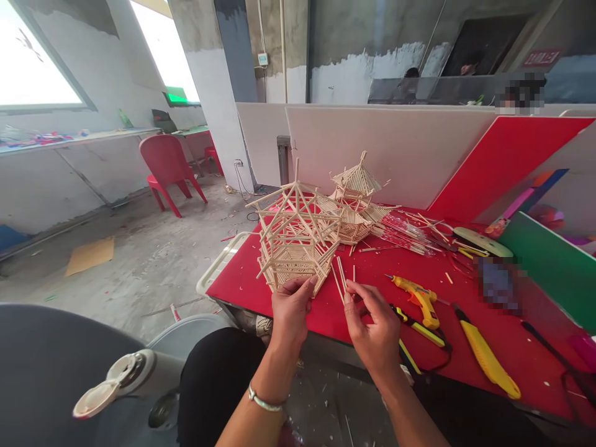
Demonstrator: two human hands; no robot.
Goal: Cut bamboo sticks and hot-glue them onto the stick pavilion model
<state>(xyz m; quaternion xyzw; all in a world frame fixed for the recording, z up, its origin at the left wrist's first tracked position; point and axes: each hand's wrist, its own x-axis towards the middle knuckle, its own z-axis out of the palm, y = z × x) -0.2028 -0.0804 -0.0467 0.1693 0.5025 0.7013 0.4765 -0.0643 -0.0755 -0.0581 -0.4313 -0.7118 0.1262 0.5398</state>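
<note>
I have the left hand (292, 304) pinched, as far as I can tell, on the low near edge of the stick house (295, 256). The house is in front of me, at the near edge of the red surface (326, 316); I can't tell if it rests there or is held up. The right hand (375, 320) has its thumb and finger closed on a few thin sticks (342, 273), just beside the house. I think this step is getting a stick ready. The next move, I'd guess, calls for a still left hand and a soft pinch on one stick, since thin sticks may snap. The glue gun (421, 299) lies near the right hand.
</note>
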